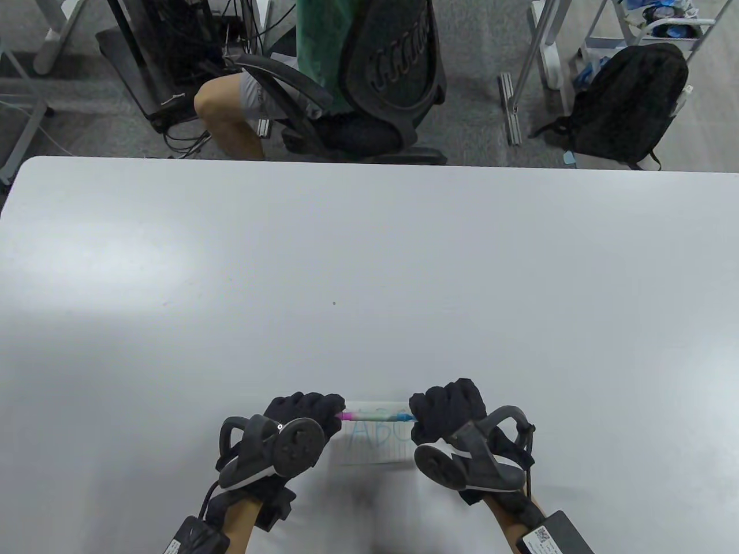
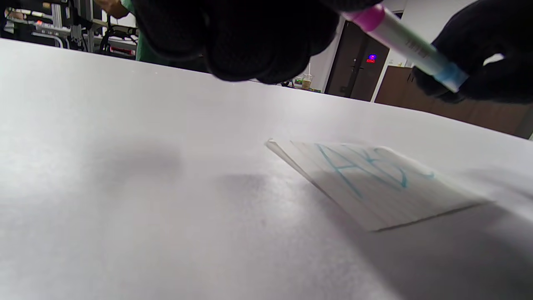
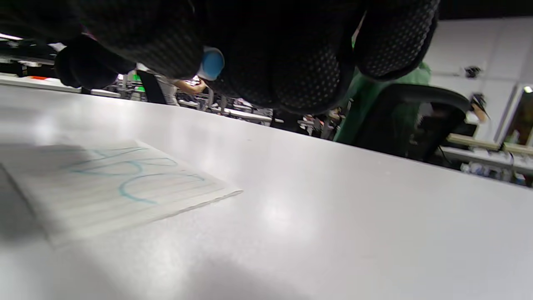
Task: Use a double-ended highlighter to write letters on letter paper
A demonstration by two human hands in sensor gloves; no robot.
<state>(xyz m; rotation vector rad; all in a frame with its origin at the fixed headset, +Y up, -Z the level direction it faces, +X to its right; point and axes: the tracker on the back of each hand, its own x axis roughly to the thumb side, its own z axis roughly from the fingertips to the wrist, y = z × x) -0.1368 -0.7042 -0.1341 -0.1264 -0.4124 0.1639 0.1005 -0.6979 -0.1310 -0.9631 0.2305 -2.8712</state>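
Observation:
A double-ended highlighter (image 1: 376,415) with a pink end and a blue end hangs level above the paper, held between both hands. My left hand (image 1: 312,416) grips its pink end (image 2: 366,16). The blue end (image 2: 449,77) sits in the curled fingers of my right hand (image 1: 441,411), and its blue tip (image 3: 212,63) shows between those fingers. Below lies a small lined letter paper (image 1: 372,445) flat on the white table (image 1: 369,277), with blue letters A, B, C (image 2: 366,168) written on it. The same sheet (image 3: 112,187) shows in the right wrist view.
Past the table's far edge a person sits in a black office chair (image 1: 381,75). A black backpack (image 1: 629,104) stands on the floor at the far right, near metal desk legs (image 1: 537,57).

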